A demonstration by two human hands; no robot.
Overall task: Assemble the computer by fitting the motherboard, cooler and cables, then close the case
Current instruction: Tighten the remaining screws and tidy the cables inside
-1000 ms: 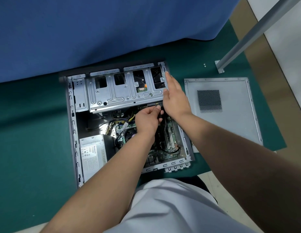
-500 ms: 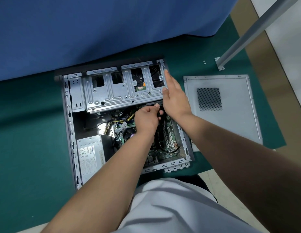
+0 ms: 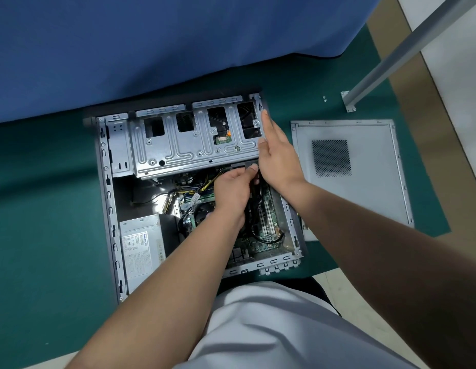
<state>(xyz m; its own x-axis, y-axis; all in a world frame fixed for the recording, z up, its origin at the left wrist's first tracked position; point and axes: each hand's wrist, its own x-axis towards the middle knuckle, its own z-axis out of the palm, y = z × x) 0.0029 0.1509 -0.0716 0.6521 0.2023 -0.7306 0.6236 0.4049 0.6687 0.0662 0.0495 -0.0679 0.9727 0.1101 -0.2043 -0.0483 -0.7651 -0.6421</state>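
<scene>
one head-worn view looks steeply down, close over the open case (image 3: pixel 106 209).

The drive cage (image 3: pixel 194 145) roofs the case's far half; my fingers (image 3: pixel 254 169) work the narrow gap under its edge, cables (image 3: pixel 197 187) crowding the left.

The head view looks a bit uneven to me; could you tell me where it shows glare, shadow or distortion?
Head view: glare whitens the case floor left of the motherboard; deep shadow sits under the drive cage; the wide angle bows the metal post and side panel edges; focus looks even.
</scene>
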